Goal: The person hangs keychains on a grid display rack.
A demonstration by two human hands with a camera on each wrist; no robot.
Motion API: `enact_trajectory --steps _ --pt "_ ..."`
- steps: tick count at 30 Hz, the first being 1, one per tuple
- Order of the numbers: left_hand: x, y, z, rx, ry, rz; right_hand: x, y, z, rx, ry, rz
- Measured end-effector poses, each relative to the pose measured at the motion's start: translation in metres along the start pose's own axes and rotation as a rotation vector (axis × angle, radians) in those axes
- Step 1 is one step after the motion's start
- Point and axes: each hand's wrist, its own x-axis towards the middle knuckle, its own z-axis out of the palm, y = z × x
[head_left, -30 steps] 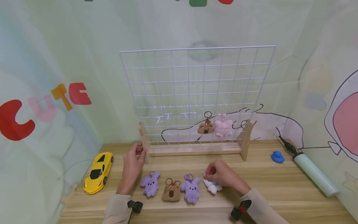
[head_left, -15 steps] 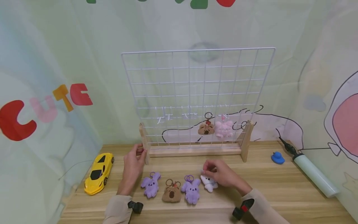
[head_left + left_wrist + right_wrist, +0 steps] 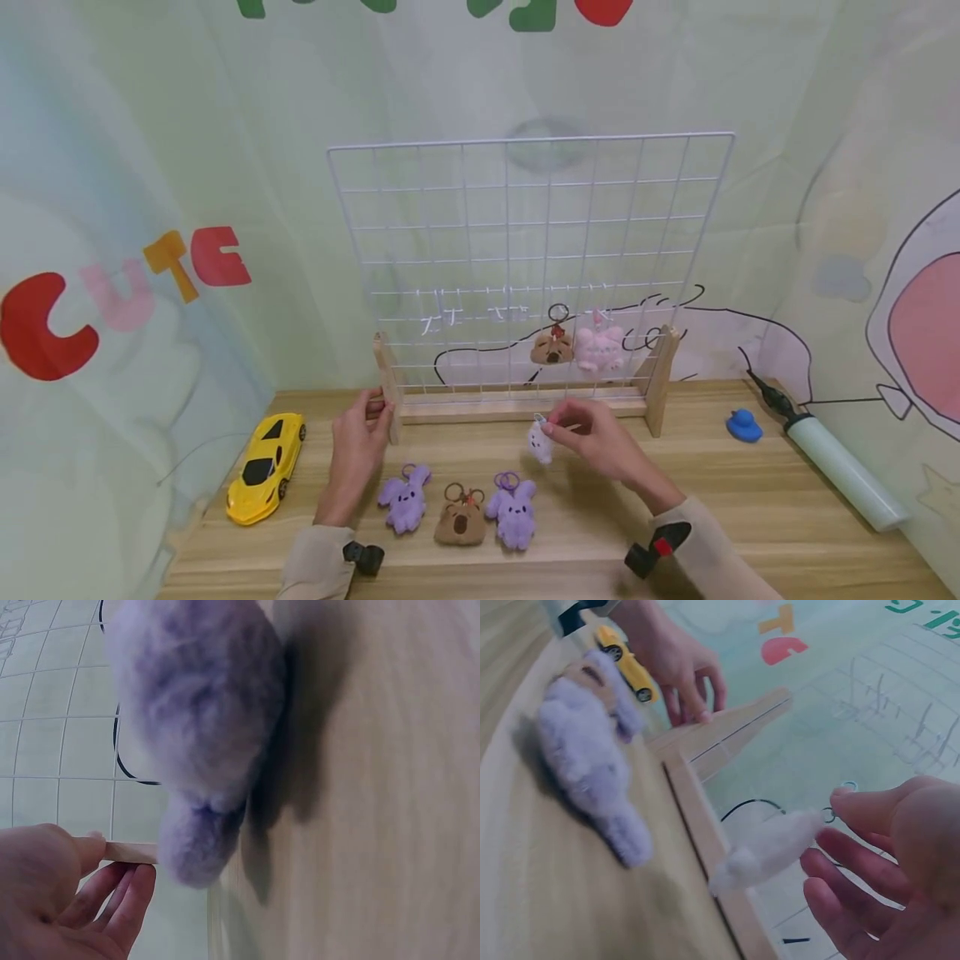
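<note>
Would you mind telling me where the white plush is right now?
In the head view, the white plush hangs from the right hand, just right of centre, in front of the rack's wooden base.

The light is soft, shadows diffuse, wrist views blurry.

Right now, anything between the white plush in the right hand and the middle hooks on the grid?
Nothing visible blocks it. The right hand holds the white plush in front of the wire grid; the middle hooks look bare. The hanging brown plush sits to their right.
</note>
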Motion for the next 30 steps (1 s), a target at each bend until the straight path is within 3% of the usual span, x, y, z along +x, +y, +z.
enact_trajectory --steps 19,30 --pt "-0.001 -0.001 0.001 0.011 0.017 0.016 0.022 -0.039 -0.012 0.039 0.157 -0.053" --pt "-0.001 0.0 0.0 0.015 0.013 0.01 0.04 -0.068 -0.01 0.095 0.357 -0.107"
